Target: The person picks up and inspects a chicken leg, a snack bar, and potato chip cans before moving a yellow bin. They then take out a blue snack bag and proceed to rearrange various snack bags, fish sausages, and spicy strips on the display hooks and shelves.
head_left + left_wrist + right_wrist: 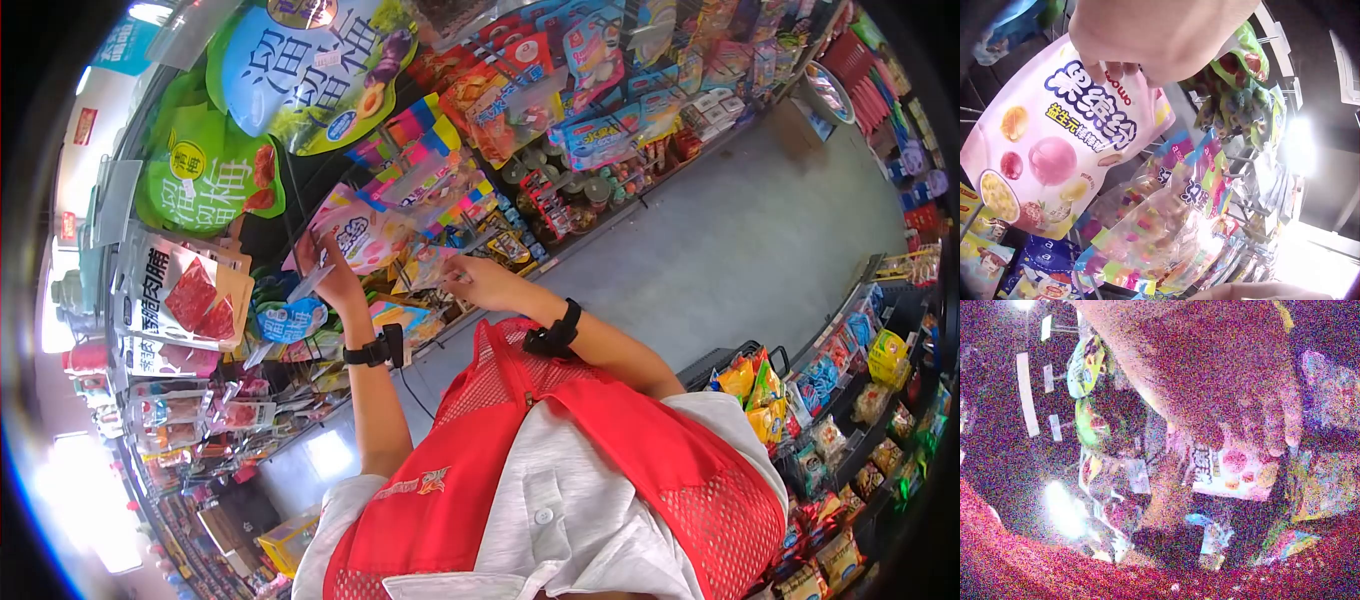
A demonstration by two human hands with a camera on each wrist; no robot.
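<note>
A pink lollipop bag [1047, 150] hangs tilted in front of the rack, its printed face toward the left wrist camera. My left hand [1166, 37] grips it by the upper edge with curled fingers; the thumb is hidden. In the head view this left hand [335, 280] is at the near side of the bag [355, 230]. My right hand [490, 285] is to the right, fingers bent beside a clear candy package [430, 267]; I cannot tell whether it holds the package. In the grainy right wrist view the right hand [1210, 381] overlaps the pink bag.
Clear colourful candy bags [1147, 225] hang on hooks next to the pink bag. Large green [205, 170] and blue [315, 75] plum pouches hang above, with a jerky pouch [185, 290] at left. Grey floor [740, 230] lies beyond; another snack shelf [860, 400] stands at right.
</note>
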